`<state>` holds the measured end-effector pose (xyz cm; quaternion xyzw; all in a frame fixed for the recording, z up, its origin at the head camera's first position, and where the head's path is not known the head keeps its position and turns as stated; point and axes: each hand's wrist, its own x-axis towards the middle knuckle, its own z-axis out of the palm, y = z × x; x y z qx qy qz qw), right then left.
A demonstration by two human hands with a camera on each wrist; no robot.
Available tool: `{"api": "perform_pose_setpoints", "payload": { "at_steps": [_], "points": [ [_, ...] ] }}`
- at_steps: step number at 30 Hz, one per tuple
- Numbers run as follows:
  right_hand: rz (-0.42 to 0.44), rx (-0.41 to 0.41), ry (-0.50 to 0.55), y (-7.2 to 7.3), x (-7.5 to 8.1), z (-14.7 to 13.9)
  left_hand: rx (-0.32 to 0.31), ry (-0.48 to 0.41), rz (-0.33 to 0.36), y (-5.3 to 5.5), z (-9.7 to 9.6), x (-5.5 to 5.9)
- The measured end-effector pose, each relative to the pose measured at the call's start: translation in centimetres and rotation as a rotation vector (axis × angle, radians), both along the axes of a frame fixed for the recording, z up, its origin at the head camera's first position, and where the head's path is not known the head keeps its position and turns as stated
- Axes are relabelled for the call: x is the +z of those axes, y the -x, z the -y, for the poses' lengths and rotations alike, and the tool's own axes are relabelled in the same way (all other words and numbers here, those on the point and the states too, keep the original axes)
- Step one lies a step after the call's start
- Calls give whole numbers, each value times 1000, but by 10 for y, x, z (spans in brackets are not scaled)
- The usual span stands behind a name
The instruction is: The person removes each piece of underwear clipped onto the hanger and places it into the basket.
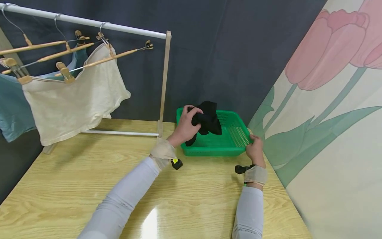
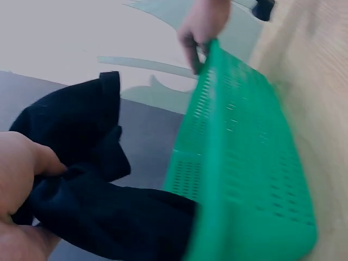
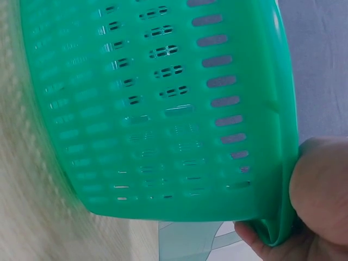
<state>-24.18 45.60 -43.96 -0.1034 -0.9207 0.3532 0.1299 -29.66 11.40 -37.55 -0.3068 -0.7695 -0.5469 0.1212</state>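
Note:
Black cloth (image 1: 211, 120) is bunched in my left hand (image 1: 186, 127), over the left part of a green plastic basket (image 1: 213, 152). In the left wrist view the thumb and fingers pinch the black cloth (image 2: 103, 212), and its lower end drops behind the basket rim (image 2: 209, 163). My right hand (image 1: 255, 150) grips the basket's right rim. From the right wrist, the fingers of the right hand (image 3: 321, 201) curl round the rim at a corner of the slotted basket (image 3: 163, 125).
To the left stands a rack with a white rail (image 1: 134, 31) and wooden post (image 1: 165, 83). Clip hangers (image 1: 116, 57) on it hold a white garment (image 1: 80, 103) and a blue one (image 1: 15, 106). A tulip-patterned panel (image 1: 328, 99) borders the wooden table (image 1: 191, 199) at right.

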Motion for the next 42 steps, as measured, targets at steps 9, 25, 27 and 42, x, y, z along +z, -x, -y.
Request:
{"api": "perform_pose_setpoints", "payload": {
  "at_steps": [9, 25, 27, 42],
  "points": [
    [-15, 1, -24, 0, 2, 2, -23, 203, 171, 2, 0, -29],
    [-5, 4, -18, 1, 1, 3, -152, 699, 101, 2, -2, -45],
    [1, 8, -24, 0, 1, 2, -161, 756, 130, 0, -4, -44],
    [12, 26, -32, 1, 0, 0, -159, 928, 99, -4, -8, -48]
  ]
}}
